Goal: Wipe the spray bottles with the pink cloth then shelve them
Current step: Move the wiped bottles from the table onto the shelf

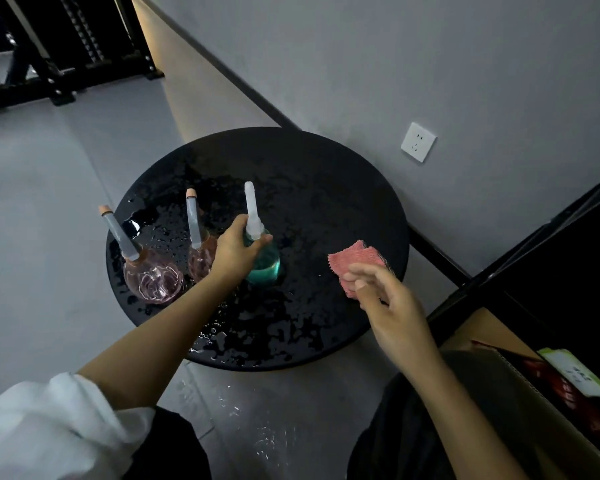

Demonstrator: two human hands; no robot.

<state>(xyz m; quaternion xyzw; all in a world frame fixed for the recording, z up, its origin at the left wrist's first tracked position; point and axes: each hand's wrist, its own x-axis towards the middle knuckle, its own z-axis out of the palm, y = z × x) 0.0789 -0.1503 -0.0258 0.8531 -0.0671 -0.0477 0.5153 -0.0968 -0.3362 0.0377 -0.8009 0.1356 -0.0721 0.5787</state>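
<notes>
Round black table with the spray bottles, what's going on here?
A person looks set to wipe a bottle. Their left hand grips the neck of the teal spray bottle, which stands on the wet black table. Their right hand holds the pink cloth beside it, apart from the bottle. A pink spray bottle and a second pink bottle stand further left, untouched.

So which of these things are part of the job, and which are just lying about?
In the job: green bottle in the left hand, pink cloth in the right hand, outer pink bottle, middle pink bottle.
Lying about: wall socket, cardboard box.
</notes>
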